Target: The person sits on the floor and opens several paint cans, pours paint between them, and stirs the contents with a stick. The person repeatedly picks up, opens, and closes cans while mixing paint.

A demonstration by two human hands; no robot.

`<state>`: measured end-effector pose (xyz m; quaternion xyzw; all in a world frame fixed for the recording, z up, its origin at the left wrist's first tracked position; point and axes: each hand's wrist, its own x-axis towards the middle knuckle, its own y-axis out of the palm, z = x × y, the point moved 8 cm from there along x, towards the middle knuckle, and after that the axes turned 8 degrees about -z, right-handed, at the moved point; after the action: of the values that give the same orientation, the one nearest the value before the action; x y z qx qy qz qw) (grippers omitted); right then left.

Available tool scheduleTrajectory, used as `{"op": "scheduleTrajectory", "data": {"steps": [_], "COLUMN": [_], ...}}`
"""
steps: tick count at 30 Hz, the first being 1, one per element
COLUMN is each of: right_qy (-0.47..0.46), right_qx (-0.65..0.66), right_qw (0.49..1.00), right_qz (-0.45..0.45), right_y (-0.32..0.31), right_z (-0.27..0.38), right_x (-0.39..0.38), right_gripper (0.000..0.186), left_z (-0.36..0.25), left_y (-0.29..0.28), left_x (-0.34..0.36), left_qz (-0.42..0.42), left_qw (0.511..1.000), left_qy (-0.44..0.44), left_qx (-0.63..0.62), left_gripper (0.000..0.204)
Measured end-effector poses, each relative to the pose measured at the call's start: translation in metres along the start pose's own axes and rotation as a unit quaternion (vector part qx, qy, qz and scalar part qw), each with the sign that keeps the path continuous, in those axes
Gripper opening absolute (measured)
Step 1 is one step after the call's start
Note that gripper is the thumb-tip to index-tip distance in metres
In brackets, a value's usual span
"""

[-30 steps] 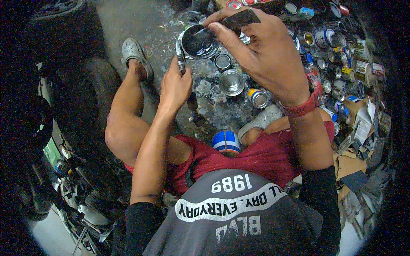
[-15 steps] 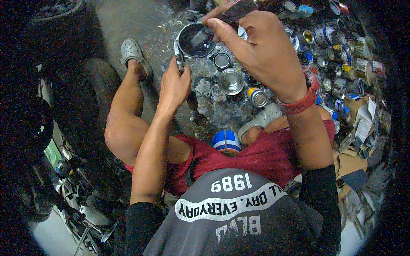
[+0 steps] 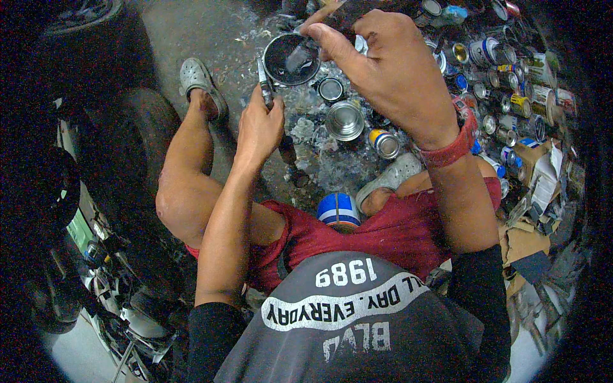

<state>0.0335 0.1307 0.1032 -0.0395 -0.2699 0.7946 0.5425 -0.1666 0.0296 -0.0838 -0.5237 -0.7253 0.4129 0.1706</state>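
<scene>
My left hand (image 3: 260,124) is closed round a silver metal tool (image 3: 262,80), whose kind I cannot make out. Its tip reaches the left rim of a round container (image 3: 267,59) with dark, shiny contents. Above and to the right of that container, my right hand (image 3: 399,73) is bent with its thumb pointing left and its fingers curled, at the upper edge of view. What it holds, if anything, is hidden. Below the container stand a small lidded can (image 3: 331,89), an open silver can (image 3: 345,121) and a yellow, white and blue can (image 3: 384,144).
A blue and white can (image 3: 338,209) stands between my legs. Several cans, such as a blue and white one (image 3: 483,52), crowd the right side. Torn cardboard (image 3: 525,246) lies at the lower right. A tyre (image 3: 150,127) is on the left. The floor (image 3: 185,32) is stained.
A dark flat piece near my right fingers no longer shows. My right hand has shifted slightly up and left. The left hand and its tool have barely moved.
</scene>
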Motion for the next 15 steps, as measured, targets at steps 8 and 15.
{"op": "scheduleTrajectory", "data": {"steps": [8, 15], "right_qy": [0.001, 0.013], "right_qx": [0.000, -0.032], "right_qw": [1.000, 0.999], "right_qz": [0.014, 0.005], "right_y": [0.004, 0.002], "right_z": [-0.007, -0.010], "right_x": [0.002, 0.003], "right_gripper": [0.023, 0.027], "left_z": [-0.002, -0.001], "left_y": [0.000, 0.001], "left_x": [-0.001, 0.000], "left_qz": [0.017, 0.007], "left_qw": [1.000, 1.000], "left_qy": [-0.019, -0.001], "left_qx": [0.003, 0.002], "left_gripper": [0.045, 0.044]}}
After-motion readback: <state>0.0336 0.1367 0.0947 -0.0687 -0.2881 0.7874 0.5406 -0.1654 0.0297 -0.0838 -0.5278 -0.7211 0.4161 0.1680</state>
